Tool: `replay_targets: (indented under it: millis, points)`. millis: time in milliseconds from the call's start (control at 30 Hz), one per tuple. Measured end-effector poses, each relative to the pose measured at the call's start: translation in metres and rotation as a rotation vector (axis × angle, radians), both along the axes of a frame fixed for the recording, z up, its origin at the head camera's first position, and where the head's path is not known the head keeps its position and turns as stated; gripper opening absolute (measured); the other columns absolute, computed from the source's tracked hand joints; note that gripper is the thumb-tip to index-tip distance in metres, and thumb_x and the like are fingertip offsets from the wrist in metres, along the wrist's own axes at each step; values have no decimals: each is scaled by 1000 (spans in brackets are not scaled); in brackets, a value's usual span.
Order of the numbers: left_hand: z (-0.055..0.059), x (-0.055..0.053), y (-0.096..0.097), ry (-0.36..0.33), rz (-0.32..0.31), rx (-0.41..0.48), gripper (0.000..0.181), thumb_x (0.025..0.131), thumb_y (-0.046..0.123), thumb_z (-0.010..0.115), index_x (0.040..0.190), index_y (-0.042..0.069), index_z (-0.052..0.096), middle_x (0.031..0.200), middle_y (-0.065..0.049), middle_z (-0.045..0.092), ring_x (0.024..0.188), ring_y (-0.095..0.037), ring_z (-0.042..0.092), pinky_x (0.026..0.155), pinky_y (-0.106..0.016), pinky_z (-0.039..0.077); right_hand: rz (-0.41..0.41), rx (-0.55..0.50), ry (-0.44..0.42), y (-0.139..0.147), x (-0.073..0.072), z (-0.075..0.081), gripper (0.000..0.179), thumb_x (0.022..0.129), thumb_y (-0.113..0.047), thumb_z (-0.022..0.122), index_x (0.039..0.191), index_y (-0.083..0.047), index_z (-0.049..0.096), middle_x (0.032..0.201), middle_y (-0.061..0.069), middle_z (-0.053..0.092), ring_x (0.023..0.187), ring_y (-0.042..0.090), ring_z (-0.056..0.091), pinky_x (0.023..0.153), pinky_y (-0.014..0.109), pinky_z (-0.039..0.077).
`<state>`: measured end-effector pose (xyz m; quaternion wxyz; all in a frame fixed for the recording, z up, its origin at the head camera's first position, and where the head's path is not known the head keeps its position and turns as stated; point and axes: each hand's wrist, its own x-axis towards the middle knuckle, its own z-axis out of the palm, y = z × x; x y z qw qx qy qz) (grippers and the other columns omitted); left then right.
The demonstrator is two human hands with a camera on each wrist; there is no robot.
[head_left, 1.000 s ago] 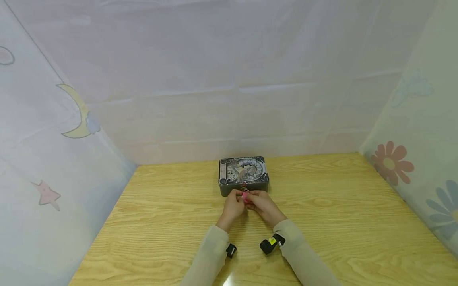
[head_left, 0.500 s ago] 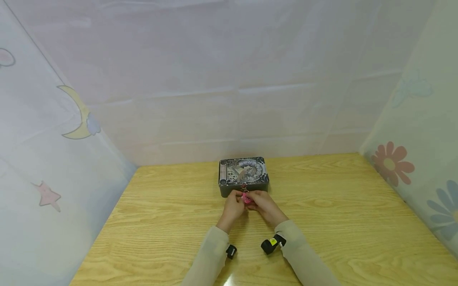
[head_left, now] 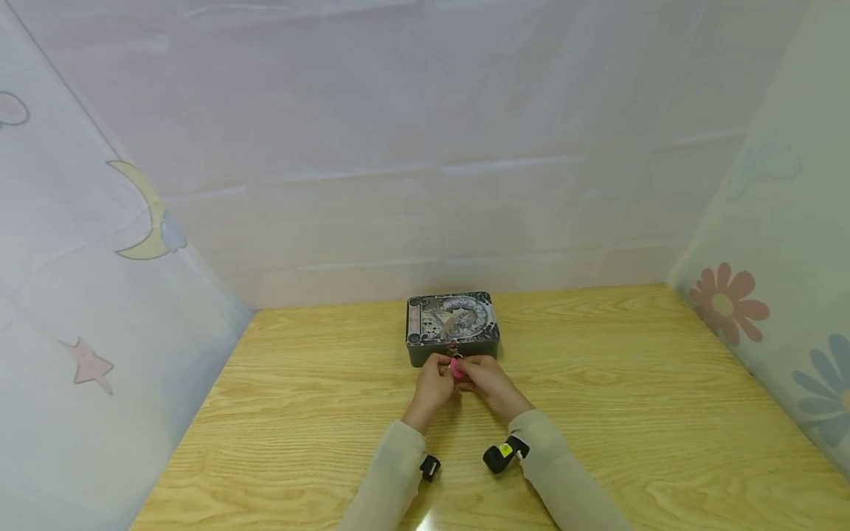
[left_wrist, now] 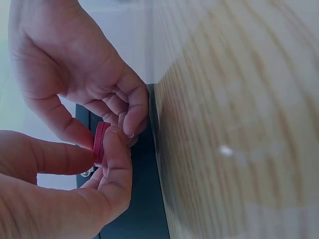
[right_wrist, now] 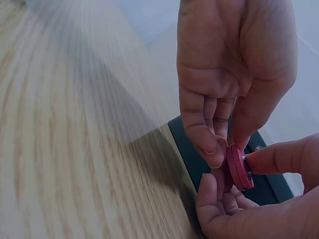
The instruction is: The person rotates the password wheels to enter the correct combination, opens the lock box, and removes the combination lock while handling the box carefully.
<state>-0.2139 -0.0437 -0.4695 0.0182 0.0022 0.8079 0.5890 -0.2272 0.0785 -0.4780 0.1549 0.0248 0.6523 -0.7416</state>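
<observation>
A small pink padlock (head_left: pixel 455 366), with dark markings on its face in the right wrist view, hangs at the front of a dark, ornately printed tin box (head_left: pixel 452 318). Its metal shackle (head_left: pixel 457 356) shows just above the fingers, below a reddish clasp (head_left: pixel 453 345). My left hand (head_left: pixel 432 385) pinches the padlock between thumb and finger from the left. From the right, my right hand (head_left: pixel 491 383) holds it too, its thumb (right_wrist: pixel 279 157) pressed on the marked face. Fingers hide much of the padlock body (left_wrist: pixel 99 142).
The box stands towards the back of a wood-grain table (head_left: pixel 299 413), close to a pale cloth backdrop (head_left: pixel 425 184). Printed cloth also hangs at the left and right sides. Black wrist cameras (head_left: pixel 506 455) sit on the inner side of both sleeves.
Half a second ago more of the padlock's marked face showed; my right thumb now covers it again. Both hands stay in the same place, and the box has not moved.
</observation>
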Motion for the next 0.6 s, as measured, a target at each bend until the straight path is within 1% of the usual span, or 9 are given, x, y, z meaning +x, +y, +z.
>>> replay_targets:
  millis: [167, 400, 600]
  points:
    - [0, 0, 0, -6, 0, 6, 20, 88, -12, 44, 106, -11, 52, 72, -5, 47, 59, -14, 51, 56, -26, 48, -3, 9, -13, -1, -1, 0, 27, 97, -1, 44, 111, 20, 53, 94, 9, 58, 74, 10, 58, 75, 27, 53]
    - [1, 1, 0, 8, 3, -14, 20, 88, -11, 43, 105, -10, 53, 71, -4, 47, 59, -13, 49, 55, -25, 46, 8, -27, -19, 0, -2, 0, 26, 97, 1, 43, 113, 21, 50, 93, 8, 57, 74, 10, 56, 74, 26, 51]
    - [1, 1, 0, 24, -5, -23, 20, 88, -11, 42, 105, -11, 52, 70, -6, 50, 58, -15, 51, 54, -26, 47, 12, -40, -23, -1, -3, -1, 25, 95, 3, 44, 112, 21, 50, 91, 7, 56, 73, 10, 56, 72, 25, 51]
